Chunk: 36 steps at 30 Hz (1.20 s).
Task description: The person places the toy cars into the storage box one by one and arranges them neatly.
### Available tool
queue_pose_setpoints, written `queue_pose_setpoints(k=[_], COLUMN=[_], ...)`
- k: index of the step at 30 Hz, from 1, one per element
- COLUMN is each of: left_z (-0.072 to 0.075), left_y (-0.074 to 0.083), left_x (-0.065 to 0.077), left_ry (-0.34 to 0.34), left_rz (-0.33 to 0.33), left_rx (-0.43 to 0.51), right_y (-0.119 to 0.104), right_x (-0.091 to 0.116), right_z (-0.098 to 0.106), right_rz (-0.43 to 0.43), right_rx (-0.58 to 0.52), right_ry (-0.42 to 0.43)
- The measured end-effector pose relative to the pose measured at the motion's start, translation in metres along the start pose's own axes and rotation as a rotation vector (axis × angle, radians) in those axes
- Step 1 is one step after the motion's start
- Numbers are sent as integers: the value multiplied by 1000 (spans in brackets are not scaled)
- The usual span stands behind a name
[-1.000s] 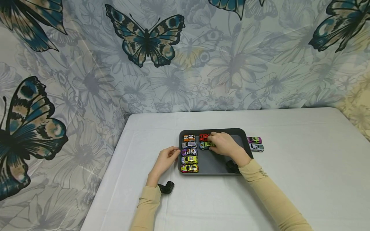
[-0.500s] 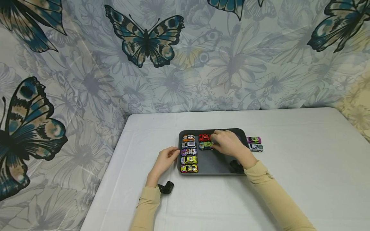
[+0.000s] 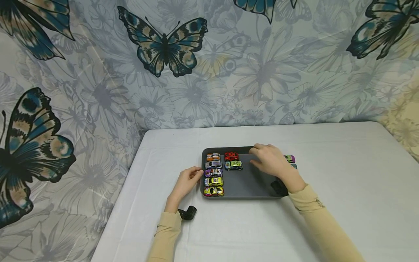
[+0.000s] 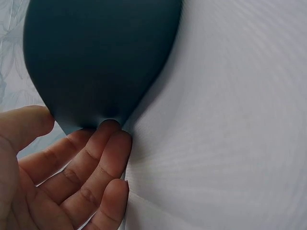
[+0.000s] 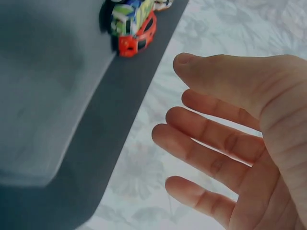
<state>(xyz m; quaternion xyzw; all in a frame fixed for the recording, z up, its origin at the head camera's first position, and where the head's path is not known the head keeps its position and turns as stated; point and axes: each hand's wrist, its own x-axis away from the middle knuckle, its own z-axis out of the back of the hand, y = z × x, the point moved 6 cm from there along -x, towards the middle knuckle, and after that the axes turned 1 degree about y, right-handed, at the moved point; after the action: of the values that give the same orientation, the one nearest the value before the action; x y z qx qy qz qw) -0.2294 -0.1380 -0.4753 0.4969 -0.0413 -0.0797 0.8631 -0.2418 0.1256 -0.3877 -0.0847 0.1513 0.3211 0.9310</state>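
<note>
A dark grey tray (image 3: pixel 245 183) lies on the table. Five-odd is not needed: several small toy cars (image 3: pixel 214 173) form a column along its left side. Beside them, a red toy car (image 3: pixel 231 156) stands behind a green toy car (image 3: pixel 234 165). My left hand (image 3: pixel 186 183) holds the tray's left edge, and in the left wrist view its thumb and fingertips touch the tray wall. My right hand (image 3: pixel 270 160) hovers over the tray's right part, fingers spread and holding nothing, as the right wrist view confirms.
Past the tray's right edge sit two more toy cars, a purple-green car (image 3: pixel 290 158) and a pale car (image 3: pixel 294 166) mostly hidden by my right hand. A white cloth covers the table (image 3: pixel 353 174). Behind it hangs a butterfly-patterned backdrop (image 3: pixel 196 94).
My right hand has let go of the green toy car and moved right, away from the red and green cars. The left hand stays at the tray's edge.
</note>
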Motion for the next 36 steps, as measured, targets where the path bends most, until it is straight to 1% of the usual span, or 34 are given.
queue_pose_setpoints(k=[8, 15, 19, 24, 28, 36], left_z=[0, -1, -1, 1, 1, 0], left_y=[-1, -2, -2, -1, 0, 0], left_x=[0, 0, 0, 1, 1, 0], left_ry=[1, -4, -4, -1, -2, 0], left_rz=[3, 12, 13, 14, 12, -1], left_rx=[7, -5, -5, -2, -1, -8], right_y=[18, 37, 48, 60, 67, 75], right_x=[16, 35, 47, 60, 68, 80], right_z=[12, 25, 30, 28, 24, 17], right_rz=[-41, -90, -131, -157, -184, -223], right_rx=[2, -22, -30, -45, -64, -88], right_ry=[19, 65, 63, 53, 25, -12])
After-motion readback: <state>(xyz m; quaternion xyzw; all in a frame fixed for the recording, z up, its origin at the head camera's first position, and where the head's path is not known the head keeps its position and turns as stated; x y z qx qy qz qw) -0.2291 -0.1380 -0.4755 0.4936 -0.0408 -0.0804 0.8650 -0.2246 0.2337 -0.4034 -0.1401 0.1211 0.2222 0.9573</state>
